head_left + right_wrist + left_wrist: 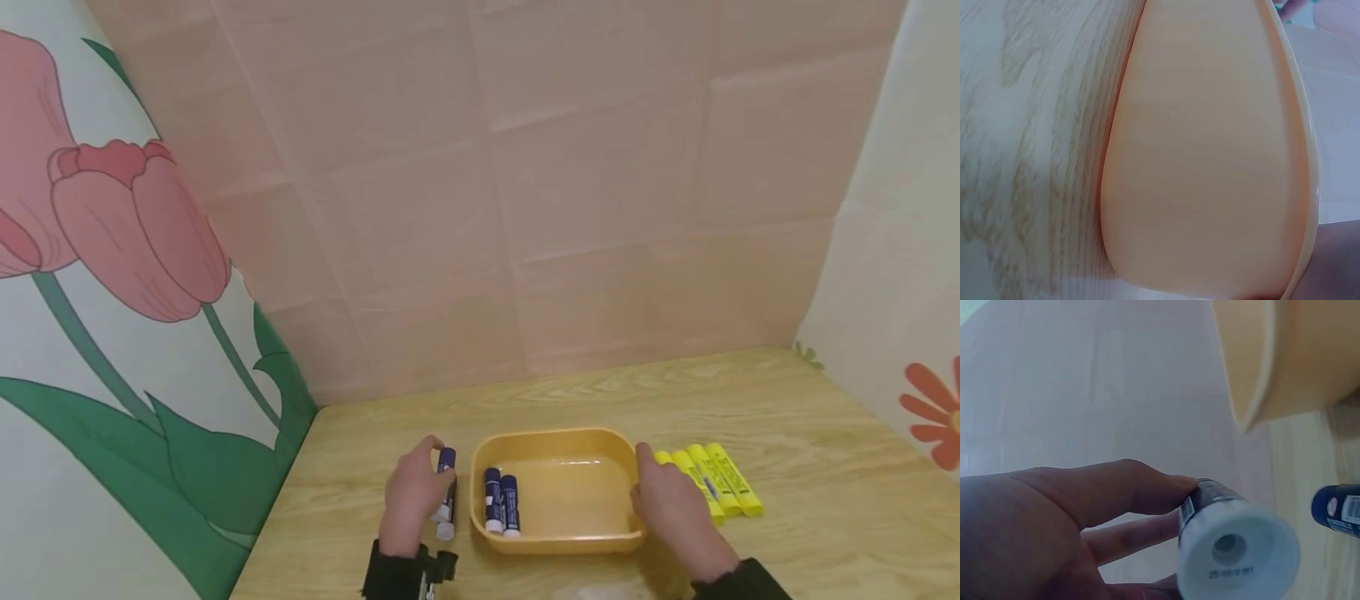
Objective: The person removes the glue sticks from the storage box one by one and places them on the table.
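Note:
My left hand (412,493), left of the yellow-orange plastic tray (562,546), pinches a glue stick (447,460) with a dark blue body and white end. In the left wrist view, the thumb and fingers hold that glue stick (1238,550) with its white round end facing the camera. Another dark blue glue stick (446,531) lies on the table just beneath. Two more blue-and-white glue sticks (492,500) rest side by side at the tray's left end. My right hand (675,508) grips the tray's right rim; its fingers are mostly hidden in the right wrist view.
Several bright yellow tubes (723,479) lie in a row right of the tray, partly behind the right hand. The wood-grain table (360,467) meets a pink covered wall (525,208) at the back. A tulip-printed panel (142,233) borders the left side.

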`<action>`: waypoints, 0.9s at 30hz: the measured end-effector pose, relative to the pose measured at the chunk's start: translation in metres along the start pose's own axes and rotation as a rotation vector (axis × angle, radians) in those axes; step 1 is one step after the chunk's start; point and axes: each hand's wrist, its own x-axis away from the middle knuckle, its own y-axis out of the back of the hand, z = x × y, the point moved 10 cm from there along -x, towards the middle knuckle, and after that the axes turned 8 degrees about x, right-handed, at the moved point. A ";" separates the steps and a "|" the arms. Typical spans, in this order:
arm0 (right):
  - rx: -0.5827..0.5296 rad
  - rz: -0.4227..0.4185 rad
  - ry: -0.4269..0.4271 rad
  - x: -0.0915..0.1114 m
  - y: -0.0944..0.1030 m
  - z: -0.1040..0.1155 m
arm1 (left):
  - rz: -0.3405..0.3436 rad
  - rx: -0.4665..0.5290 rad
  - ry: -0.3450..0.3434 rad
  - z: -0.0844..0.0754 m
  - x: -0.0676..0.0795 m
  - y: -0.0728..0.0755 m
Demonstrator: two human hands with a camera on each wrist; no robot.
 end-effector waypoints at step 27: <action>-0.012 -0.013 0.003 0.001 0.001 -0.001 | -0.005 -0.081 0.152 0.061 -0.021 -0.015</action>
